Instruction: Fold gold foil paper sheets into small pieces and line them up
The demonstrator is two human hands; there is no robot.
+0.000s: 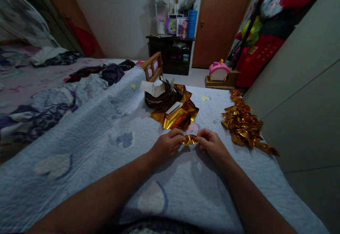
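Observation:
Between my hands is a small folded piece of gold foil paper, held just above the bed cover. My left hand pinches its left end, and my right hand grips the right end with thumb and fingers. Just beyond them lie loose gold foil sheets, spread on the cover. Behind these sits a dark stack of paper with a pale strip on top. Off to the right, a pile of folded gold foil pieces runs along the bed's edge.
A pale blue quilted cover with heart shapes lies under everything. Rumpled clothes and bedding are heaped at the left. A wooden bed-end rail stands at the far side. Past it are a dark cabinet and a pink toy case.

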